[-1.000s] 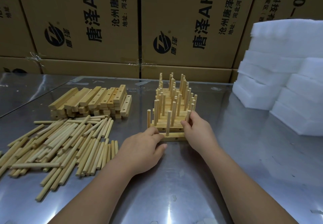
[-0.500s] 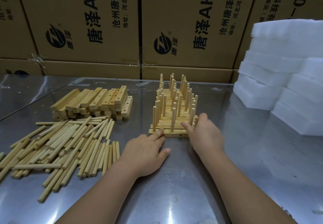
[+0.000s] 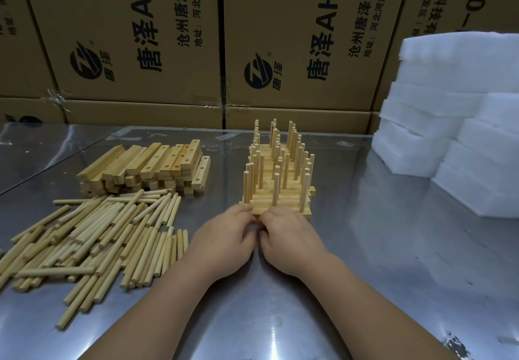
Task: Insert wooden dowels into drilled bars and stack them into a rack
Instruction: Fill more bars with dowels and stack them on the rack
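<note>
The rack (image 3: 278,183) of stacked bars stands on the steel table (image 3: 379,261), a little right of the middle and toward the far side. Its many dowels stand upright in rows that step up toward the far end, with 3 of them in the nearest row. Both hands meet at the rack's near end. The left hand (image 3: 224,243) lies palm down, its fingers reaching the near left corner of the stack and touching the wood there. The right hand (image 3: 292,236) sits just beside it, knuckles up, its fingers curled down against the face of the lowest bar (image 3: 306,211), whose right end shows past the hand. The 2 thumbs touch or nearly touch between the hands. The fingertips are hidden under the knuckles, so I cannot tell whether either hand pinches anything or merely presses on the bar. To the left of the rack, well apart from it, a pile of drilled bars (image 3: 146,169) lies on the table, with holes showing in several top faces. Nearer than that pile and touching its near edge, loose dowels (image 3: 98,236) lie flat in a wide heap, most pointing roughly near to far and a few crossways. Along the far edge of the table stands a wall of printed cardboard boxes (image 3: 140,37), and at the right white foam blocks (image 3: 449,112) are stacked in steps.
</note>
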